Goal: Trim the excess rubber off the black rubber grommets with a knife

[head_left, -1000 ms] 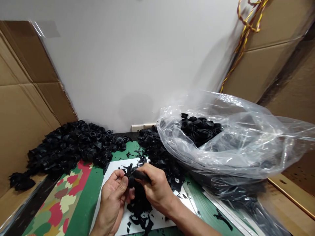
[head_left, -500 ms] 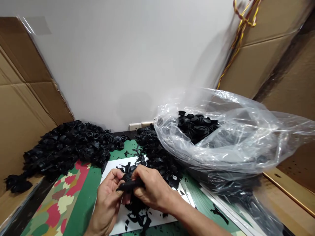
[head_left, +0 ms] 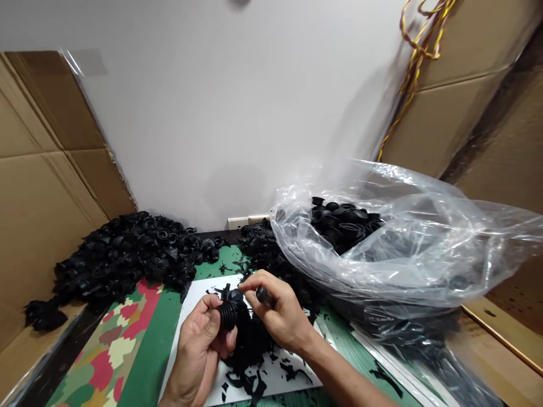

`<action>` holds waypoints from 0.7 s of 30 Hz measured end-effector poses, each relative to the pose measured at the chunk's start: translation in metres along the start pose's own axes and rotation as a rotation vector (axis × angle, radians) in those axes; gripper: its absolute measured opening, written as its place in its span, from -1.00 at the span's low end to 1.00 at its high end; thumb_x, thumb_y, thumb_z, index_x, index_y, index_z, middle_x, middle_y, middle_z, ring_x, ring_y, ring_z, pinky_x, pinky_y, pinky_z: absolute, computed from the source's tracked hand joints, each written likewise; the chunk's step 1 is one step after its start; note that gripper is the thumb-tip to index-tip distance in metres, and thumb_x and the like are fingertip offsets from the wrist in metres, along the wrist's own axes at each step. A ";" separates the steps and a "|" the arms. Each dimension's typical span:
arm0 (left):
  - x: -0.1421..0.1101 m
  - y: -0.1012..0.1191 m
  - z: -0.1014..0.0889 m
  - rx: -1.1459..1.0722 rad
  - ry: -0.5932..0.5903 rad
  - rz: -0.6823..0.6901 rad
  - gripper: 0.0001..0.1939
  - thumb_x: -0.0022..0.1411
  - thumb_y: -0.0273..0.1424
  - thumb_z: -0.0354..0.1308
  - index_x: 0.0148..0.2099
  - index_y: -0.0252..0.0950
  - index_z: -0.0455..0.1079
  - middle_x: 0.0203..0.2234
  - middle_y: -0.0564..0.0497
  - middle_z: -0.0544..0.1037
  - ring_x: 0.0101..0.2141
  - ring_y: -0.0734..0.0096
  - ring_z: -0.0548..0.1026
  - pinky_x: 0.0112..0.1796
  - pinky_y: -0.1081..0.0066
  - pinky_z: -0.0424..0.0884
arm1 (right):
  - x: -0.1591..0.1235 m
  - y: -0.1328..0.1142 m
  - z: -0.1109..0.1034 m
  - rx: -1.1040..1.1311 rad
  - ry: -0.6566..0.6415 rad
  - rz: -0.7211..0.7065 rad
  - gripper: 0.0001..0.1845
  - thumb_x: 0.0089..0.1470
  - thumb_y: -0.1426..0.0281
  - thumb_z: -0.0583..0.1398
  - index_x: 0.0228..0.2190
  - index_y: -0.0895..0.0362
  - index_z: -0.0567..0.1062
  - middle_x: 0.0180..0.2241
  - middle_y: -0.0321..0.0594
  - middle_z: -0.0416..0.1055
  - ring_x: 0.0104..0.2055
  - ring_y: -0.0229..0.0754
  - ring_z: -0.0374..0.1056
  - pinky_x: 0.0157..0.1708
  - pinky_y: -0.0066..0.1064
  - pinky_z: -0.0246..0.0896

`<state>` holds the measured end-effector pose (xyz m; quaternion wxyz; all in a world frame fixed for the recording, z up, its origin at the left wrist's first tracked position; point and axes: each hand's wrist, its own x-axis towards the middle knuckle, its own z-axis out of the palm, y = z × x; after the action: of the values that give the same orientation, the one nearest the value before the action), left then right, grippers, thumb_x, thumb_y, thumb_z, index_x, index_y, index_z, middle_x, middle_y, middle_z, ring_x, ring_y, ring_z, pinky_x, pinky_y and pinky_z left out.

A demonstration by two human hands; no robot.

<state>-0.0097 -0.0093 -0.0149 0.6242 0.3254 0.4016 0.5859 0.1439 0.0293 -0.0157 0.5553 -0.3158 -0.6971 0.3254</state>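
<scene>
My left hand (head_left: 199, 345) is closed round a black ribbed rubber part (head_left: 229, 314), its rings facing up and to the right. Just to the right, my right hand (head_left: 280, 308) has its fingers curled round a dark rod-like handle (head_left: 265, 297); any working end of it is hidden. The right fingertips are close to the far end of the rubber part, and I cannot tell whether they touch it. Under both hands lies a white sheet (head_left: 183, 322) with black rubber scraps (head_left: 250, 381) strewn over it.
A heap of black rubber parts (head_left: 123, 254) lies at the left by a cardboard panel (head_left: 51, 118). Dark trimmings (head_left: 271, 249) are piled behind my hands. An open clear plastic bag (head_left: 424, 249) of ribbed parts stands at the right. Yellow-red wires (head_left: 409, 90) hang beyond it.
My right hand has drawn back from the left and turned, so the dark handle now points toward me. More of the ribbed part shows in my left hand. The view has shifted slightly.
</scene>
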 end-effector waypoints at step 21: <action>-0.017 -0.007 0.015 0.147 -0.087 0.012 -0.56 -0.25 -0.20 0.43 -0.37 -0.28 0.35 -0.63 0.08 0.41 -0.73 0.58 0.28 -0.75 0.59 0.14 | -0.002 0.022 0.023 -0.280 0.342 0.203 -0.84 0.01 0.41 -0.01 -0.57 0.05 0.12 -0.62 -0.35 0.14 -0.57 -0.23 0.10 -0.57 -0.43 0.02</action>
<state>0.0073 -0.0262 -0.0123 0.6119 0.3981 0.4141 0.5437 0.1238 0.0387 -0.0386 0.5804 -0.5085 -0.5962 0.2214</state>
